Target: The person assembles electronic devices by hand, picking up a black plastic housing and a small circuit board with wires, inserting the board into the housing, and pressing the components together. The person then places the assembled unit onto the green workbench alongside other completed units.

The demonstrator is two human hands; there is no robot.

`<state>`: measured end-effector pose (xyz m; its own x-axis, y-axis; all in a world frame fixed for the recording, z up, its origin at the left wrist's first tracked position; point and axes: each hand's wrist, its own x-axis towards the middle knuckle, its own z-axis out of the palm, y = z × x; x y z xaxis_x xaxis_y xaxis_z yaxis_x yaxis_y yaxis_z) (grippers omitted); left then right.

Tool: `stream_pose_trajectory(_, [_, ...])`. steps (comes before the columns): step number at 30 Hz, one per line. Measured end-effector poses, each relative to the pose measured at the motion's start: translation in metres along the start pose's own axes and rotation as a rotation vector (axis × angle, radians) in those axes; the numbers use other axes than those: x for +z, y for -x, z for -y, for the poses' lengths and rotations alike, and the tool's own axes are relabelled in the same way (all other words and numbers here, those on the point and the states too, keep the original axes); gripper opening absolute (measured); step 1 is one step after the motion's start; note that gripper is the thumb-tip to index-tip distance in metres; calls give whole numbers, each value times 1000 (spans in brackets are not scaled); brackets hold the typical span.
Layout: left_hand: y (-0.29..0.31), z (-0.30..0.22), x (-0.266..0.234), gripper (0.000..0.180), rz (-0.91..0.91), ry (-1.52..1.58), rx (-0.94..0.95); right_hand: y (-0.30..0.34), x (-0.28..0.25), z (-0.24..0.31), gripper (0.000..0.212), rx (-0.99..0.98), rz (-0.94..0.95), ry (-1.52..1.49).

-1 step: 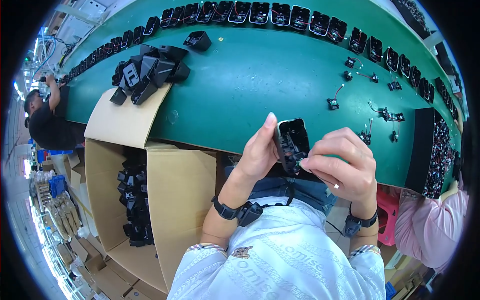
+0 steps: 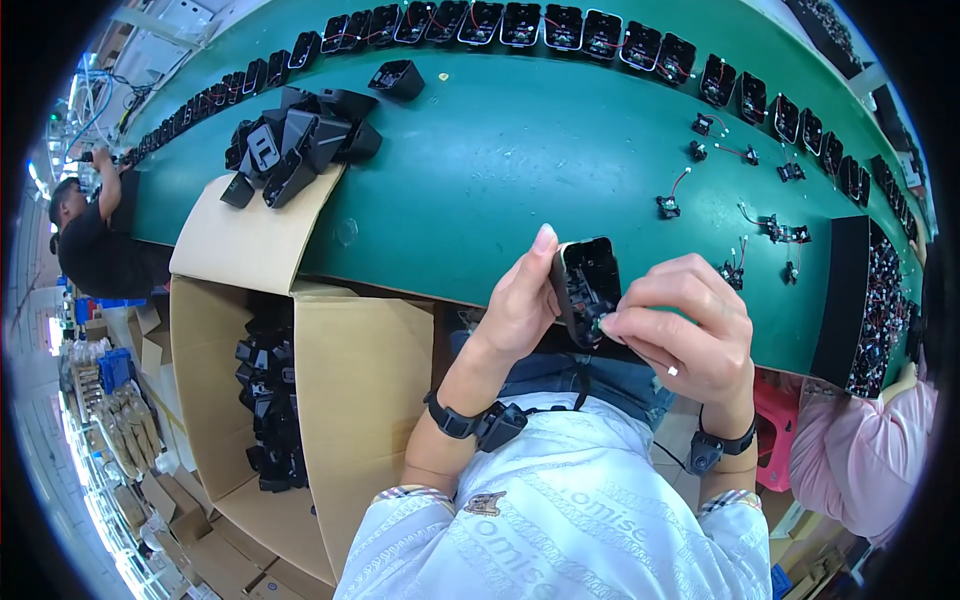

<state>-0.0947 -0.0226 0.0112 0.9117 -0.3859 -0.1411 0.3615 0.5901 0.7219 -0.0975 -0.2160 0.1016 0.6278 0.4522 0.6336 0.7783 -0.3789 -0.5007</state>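
Housing [image 2: 603, 262], black and hollow, sits tilted just right of the frame's centre, its open face turned up to the camera. The left hand [image 2: 522, 300] wraps its left side, thumb pointing up along the rim and fingers clasping it from beneath. The right hand [image 2: 695, 325], on the other side, has thumb and fingertips pressed together, pinching a small dark part [image 2: 598, 326] with a green spot at the housing's lower end. A white connector [image 2: 672, 371] shows just under that hand.

Beyond the hands, a green table [image 2: 450, 200] fills the upper frame. Black shells [image 2: 520, 27] line its far edge, many with red wires. Small wired modules [image 2: 668, 207] lie scattered at upper right, near a black bin [image 2: 836, 300] of tiny parts. At upper left is a heap of black casings [image 2: 300, 140]; below it, a cardboard box [image 2: 365, 385] holds more.
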Motion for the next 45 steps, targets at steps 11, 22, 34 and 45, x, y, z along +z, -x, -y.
stream_pose_trajectory(11, [-2, -2, 0, 69, 57, -233, 68, 6, 19, 8, 26, 290, 38, -89])
stream_pose_trajectory(22, [-3, -7, 32, 70, -162, -140, 28, 7, 7, 21, 36, 335, 97, 71])
stream_pose_trajectory(34, [-10, -27, 44, 58, 176, -320, -128, 58, 11, -29, 42, 714, -166, -1029])
stream_pose_trajectory(45, [-25, -5, 49, 54, -40, -167, -46, 57, 21, -32, 25, 518, -259, -709])
